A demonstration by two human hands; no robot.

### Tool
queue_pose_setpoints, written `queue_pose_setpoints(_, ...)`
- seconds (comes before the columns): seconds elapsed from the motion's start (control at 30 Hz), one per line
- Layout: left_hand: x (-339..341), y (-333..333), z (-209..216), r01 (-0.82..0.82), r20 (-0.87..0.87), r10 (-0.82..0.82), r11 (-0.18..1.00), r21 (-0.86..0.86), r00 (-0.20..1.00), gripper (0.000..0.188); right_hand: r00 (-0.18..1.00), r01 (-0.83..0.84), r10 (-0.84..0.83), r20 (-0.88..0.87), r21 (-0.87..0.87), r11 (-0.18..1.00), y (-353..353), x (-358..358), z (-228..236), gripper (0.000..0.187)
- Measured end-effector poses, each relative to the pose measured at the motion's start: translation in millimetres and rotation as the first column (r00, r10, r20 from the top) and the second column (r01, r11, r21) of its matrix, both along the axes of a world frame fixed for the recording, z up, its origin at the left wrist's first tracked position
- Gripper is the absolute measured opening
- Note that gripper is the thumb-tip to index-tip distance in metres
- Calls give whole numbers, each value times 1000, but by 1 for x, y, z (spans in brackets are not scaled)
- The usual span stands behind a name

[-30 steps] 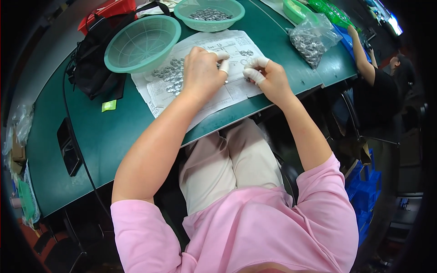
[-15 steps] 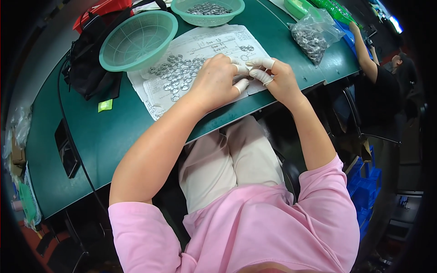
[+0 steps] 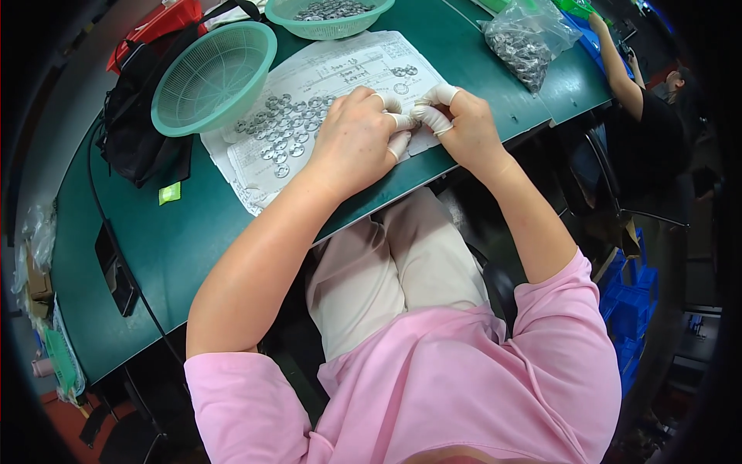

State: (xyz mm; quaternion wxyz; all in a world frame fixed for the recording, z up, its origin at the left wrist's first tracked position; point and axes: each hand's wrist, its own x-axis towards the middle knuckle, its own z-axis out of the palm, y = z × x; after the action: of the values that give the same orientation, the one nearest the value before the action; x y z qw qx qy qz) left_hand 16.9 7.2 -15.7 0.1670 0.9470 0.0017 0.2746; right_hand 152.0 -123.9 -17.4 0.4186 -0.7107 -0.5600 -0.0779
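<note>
Currently, the left hand and right hand meet at their white-covered fingertips; whether a part is clamped between them cannot be determined. Loose metal discs lie on the paper sheets, just left of the left hand. Caution: a sideways sweep of the left hand could scatter these discs; slack fingertip pressure could drop any small part held.

No wording can be read with certainty. The white paper sheets on the green table carry fine dark print, line drawings toward the far edge and a ring-shaped outline toward the right. The lettering and any figures among them are too small and blurred to make out.
</note>
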Motion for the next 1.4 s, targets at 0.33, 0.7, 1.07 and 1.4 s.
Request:
queue_pose_setpoints(0.33, 0, -3, -1, -24, 35, 22, 998, 55, 999, 17, 1000, 7, -7, -19, -16, 1000, 0, 0, -1, 17)
queue_pose_setpoints(0.7, 0, -3, -1, -34, 34, 32, 997, 63, 999, 17, 999, -10, 5, -54, -78, 997, 0, 4, 2, 16)
queue_pose_setpoints(1.07, -1, -5, -2, -47, 54, 42, 994, 103, 998, 16, 999, -31, 31, -6, -2, 1000, 1, 2, -2, 18)
queue_pose_setpoints(1.4, -3, -4, -2, -38, 23, 36, 997, 72, 999, 17, 999, 3, -3, 38, 2, 1000, 2, -2, -3, 17)
